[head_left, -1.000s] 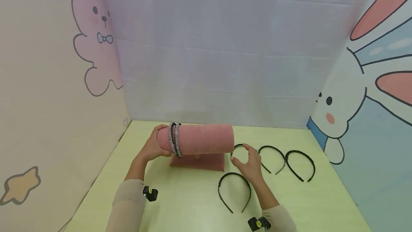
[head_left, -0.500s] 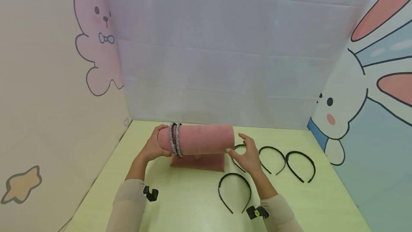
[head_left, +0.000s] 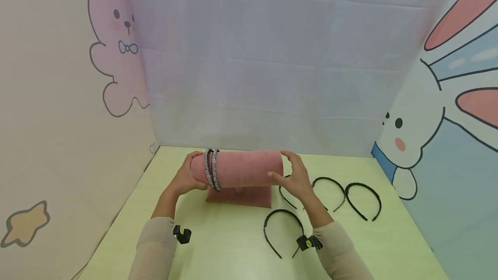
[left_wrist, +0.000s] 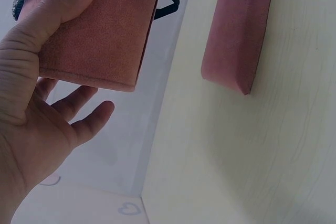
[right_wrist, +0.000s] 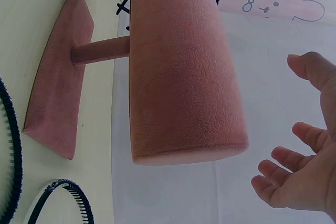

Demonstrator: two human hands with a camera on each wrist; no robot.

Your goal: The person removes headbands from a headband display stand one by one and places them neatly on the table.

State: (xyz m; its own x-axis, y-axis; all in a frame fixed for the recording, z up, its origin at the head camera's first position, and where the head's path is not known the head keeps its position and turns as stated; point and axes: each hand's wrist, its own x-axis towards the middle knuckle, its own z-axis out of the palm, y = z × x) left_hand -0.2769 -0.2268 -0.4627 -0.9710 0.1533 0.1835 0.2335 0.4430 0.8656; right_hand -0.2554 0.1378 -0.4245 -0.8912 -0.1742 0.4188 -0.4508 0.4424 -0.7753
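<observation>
A: Where's the pink velvet display roll (head_left: pixel 249 168)?

B: Toward the far side of the counter (head_left: pixel 229 245), left of the middle, held level by a short stem (right_wrist: pixel 102 51) above a flat pink base (head_left: pixel 241 198).

A: Anything on it?

B: Two silvery rhinestone headbands (head_left: pixel 215 172), side by side round its left part. The left hand (head_left: pixel 186 176) grips that end — thumb along the roll, its tip at the headbands' edge, some fingers reaching past the end.

A: And the right hand (head_left: pixel 297 180)?

B: Spread, fingers loosely curved, at the right end. From the head the thumb overlaps the roll, but the right wrist view shows a gap — so it's just beside, holding nothing.

A: What lies about?

B: A near headband (head_left: pixel 283 210), dark and toothed; a half-hidden headband (head_left: pixel 287 201) behind the right hand; then a third headband (head_left: pixel 328 178) and a rightmost headband (head_left: pixel 363 184), close together.

A: Farther out?

B: Beige sleeves (head_left: pixel 338 245) on the near side, a white cloth backdrop (head_left: pixel 249 68) on the far side, a cartoon bear (head_left: pixel 113 55) left and a cartoon rabbit (head_left: pixel 412 133) right.
</observation>
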